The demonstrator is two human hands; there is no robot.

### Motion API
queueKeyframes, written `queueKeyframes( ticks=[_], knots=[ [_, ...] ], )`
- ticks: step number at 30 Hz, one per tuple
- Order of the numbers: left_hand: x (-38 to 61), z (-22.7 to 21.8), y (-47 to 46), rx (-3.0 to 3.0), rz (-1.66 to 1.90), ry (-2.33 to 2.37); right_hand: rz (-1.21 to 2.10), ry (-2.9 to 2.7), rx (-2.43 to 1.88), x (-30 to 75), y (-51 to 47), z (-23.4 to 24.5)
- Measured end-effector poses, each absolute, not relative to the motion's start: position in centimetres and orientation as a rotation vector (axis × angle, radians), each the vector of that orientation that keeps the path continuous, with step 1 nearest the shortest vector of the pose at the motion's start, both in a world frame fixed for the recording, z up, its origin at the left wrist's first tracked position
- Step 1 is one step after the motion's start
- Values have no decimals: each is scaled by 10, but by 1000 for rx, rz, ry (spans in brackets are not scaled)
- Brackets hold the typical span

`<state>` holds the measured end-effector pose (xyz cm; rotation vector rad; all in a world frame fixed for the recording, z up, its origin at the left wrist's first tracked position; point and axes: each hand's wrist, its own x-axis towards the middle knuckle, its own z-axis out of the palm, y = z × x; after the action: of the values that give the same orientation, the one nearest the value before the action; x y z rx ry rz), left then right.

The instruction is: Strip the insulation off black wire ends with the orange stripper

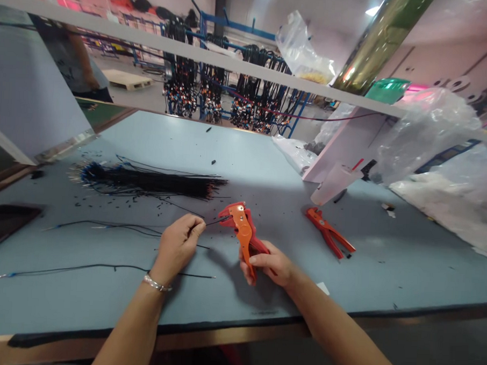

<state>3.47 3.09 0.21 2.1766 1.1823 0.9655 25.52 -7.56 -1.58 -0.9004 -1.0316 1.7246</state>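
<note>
My left hand (pixel 181 241) pinches a thin black wire (pixel 213 222) near its end, and the tip sits in the jaws of a wire stripper. That orange and red wire stripper (pixel 241 225) is gripped by its handles in my right hand (pixel 269 263). Left of and below my left hand, single black wires with blue ends lie on the table, one of them (pixel 82 267) nearest the front. Behind my hands rests a thick bundle of black wires (pixel 166 182), its blue and metal ends to the left. My palm hides part of the held wire.
A second orange and red hand tool (pixel 330 232) lies to the right on the grey table (pixel 260 167). Beyond it a whitish cup (pixel 334 184) leans by the divider. A dark phone-like slab (pixel 10 223) is at far left. Black scraps litter the surface; plastic bags (pixel 435 126) crowd the right.
</note>
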Motion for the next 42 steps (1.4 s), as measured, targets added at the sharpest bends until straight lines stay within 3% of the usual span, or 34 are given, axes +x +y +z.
queueKeyframes(
  ticks=[42],
  knots=[
    [35, 6, 29, 2131, 995, 1178, 1608, -1037, -979, 256, -75, -16]
  ],
)
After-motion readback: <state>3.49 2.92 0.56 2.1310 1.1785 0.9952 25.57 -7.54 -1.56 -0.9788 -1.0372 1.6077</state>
